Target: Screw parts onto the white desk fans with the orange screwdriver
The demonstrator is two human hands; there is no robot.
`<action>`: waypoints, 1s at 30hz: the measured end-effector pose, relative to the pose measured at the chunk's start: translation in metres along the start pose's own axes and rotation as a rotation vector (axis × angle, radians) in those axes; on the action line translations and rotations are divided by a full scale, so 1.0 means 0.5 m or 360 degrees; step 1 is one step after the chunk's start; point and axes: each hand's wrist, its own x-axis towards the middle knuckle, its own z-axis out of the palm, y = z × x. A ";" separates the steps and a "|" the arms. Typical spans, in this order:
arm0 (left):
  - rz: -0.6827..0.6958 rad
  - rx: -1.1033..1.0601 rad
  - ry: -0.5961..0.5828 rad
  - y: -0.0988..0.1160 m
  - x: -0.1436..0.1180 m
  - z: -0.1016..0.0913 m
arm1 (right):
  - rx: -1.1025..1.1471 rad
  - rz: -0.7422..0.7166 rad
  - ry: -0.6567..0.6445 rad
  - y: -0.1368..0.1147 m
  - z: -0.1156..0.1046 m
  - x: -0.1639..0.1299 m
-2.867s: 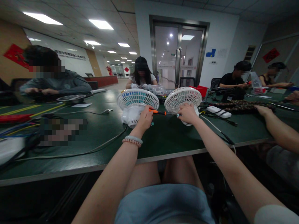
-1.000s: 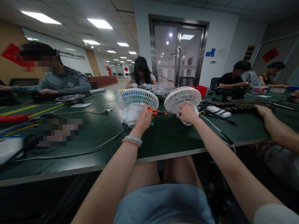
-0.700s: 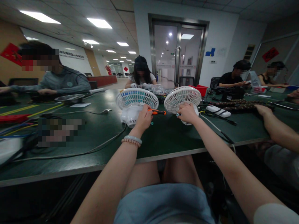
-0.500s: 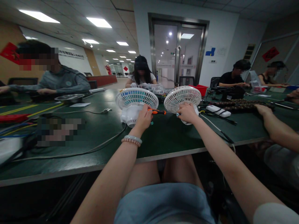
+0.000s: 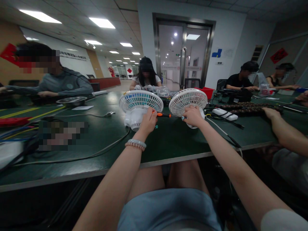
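At the near edge of the dark green desk [image 5: 173, 144], the person's two bare forearms reach forward over the lap, the left wrist wearing two bracelets [image 5: 136, 144]. The left hand [image 5: 148, 121] is closed around an orange-handled screwdriver [image 5: 163, 115], which lies roughly level with its long axis running left to right, its shaft pointing toward the right hand [image 5: 192, 116]. That hand is curled on the base of the right white desk fan [image 5: 188, 102], seemingly to steady it where the tool tip meets it; how tightly it grips cannot be told. The fan's round grille tilts up and away from the person. Just beside it, behind the left hand, stands a second white fan [image 5: 141, 102] with bluish blades showing through its grille, facing the same way, its grey cable [image 5: 106, 149] trailing left across the desk. Farther right lie a white power strip [image 5: 225, 114] and dark cables, with a co-worker's arm [image 5: 284, 131] resting near them. Across the desk, other people sit at work before a glass double door [image 5: 184, 56].
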 end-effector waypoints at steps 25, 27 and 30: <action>0.0111 0.0579 0.0172 0.012 0.003 -0.009 | -0.0025 0.0002 0.0002 0.000 0.001 0.000; 0.0122 0.0591 0.0179 0.013 0.003 -0.008 | -0.0021 -0.0004 0.0012 0.000 0.001 0.000; 0.0134 0.0597 0.0191 0.014 0.003 -0.008 | -0.0007 -0.0014 0.0026 0.000 0.001 -0.001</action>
